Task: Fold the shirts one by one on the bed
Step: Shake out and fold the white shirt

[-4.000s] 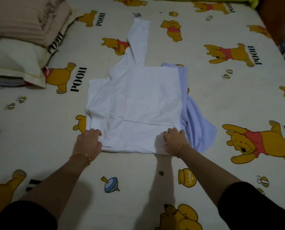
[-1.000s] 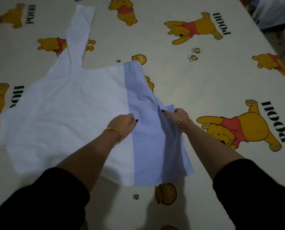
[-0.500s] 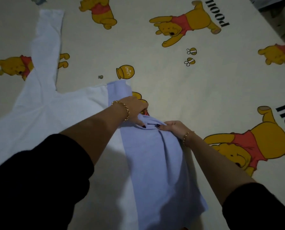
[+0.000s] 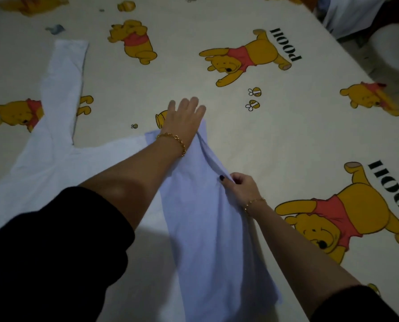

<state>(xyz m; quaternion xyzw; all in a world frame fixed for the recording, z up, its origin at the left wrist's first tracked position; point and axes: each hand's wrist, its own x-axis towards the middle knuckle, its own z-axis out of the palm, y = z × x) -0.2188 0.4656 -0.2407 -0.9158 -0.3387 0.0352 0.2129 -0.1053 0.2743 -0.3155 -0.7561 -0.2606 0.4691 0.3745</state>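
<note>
A pale white-blue long-sleeved shirt lies flat on the bed, one sleeve stretched away from me. Its light blue right part is folded lengthwise over the body. My left hand lies flat with fingers spread at the far end of that blue fold, pressing it down. My right hand pinches a ridge of the blue cloth at the fold's right edge.
The bed sheet is cream with yellow bear prints. The bed's right edge runs diagonally at the upper right, with white cloth and a white round object beyond it.
My left hand has slid away from me along the blue fold and opened flat. My right hand has drawn back toward me, still pinching the cloth. The view shifted.
</note>
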